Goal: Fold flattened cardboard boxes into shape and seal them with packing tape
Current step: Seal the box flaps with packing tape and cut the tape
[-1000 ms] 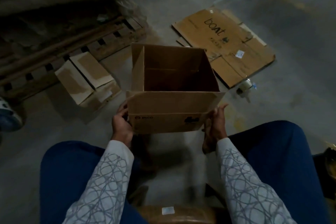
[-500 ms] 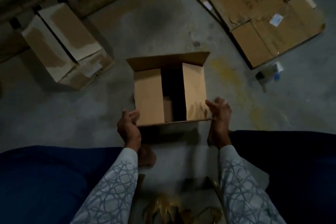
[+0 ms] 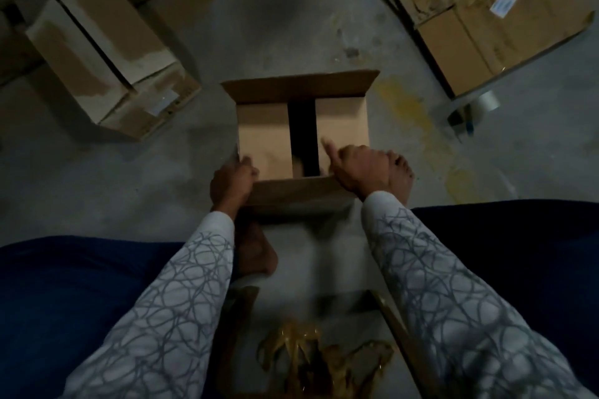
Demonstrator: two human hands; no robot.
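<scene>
head view, left hand (image 3: 231,183), right hand (image 3: 356,168) grip box (image 3: 264,136) edge

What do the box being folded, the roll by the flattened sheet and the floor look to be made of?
The box looks like corrugated cardboard, matte plain brown, with stiff creased flaps. The tape roll is probably pale plastic packing tape, faintly glossy, though it is too dim to be sure. The floor seems to be bare concrete, dull grey, stained and blotchy.
</scene>
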